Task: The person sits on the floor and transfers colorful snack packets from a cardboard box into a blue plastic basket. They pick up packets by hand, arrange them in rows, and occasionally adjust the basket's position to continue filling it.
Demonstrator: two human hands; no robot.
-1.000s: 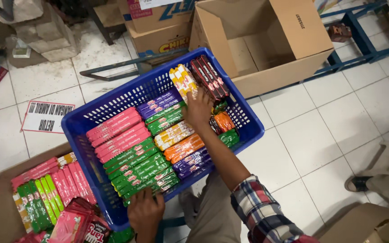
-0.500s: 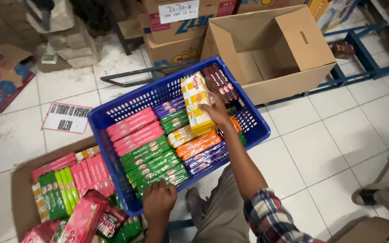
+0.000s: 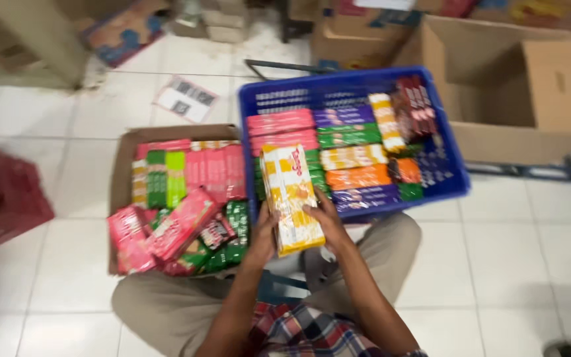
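Yellow and white wrapping fills the middle of my view: a stack of long wafer packs [image 3: 291,197] is held up between both hands, above the lap and just in front of the near rim of the blue plastic crate [image 3: 454,173]. My left hand [image 3: 264,233] presses against the stack's left edge, fingers curled round it from below. My right hand [image 3: 326,223] grips the right edge near the lower end, thumb lying across the top face and fingers closed behind. The stack tilts slightly, its far end reaching over the crate's corner.

The crate sits on the white tiled floor [image 3: 497,264] and is packed with rows of flat packets: pink packs [image 3: 280,123] at the left, purple packs [image 3: 342,116] and green packs [image 3: 349,137] in the centre, an orange pack [image 3: 357,176] lower down, dark red packs [image 3: 413,106] at the far right corner. Just beside the crate on its left lies an open cardboard box [image 3: 121,165] filled with more pink and green packets, some stacked in rows and some tumbled loose at the near end.

Behind the crate stands a large empty carton [image 3: 530,86] with its flaps open. A printed paper sheet [image 3: 186,99] lies on the tiles beyond the box. The whole frame is somewhat blurred, so finer details on the wrappers are unclear. Khaki trousers [image 3: 166,304] and a plaid sleeve [image 3: 299,330] show at the bottom.
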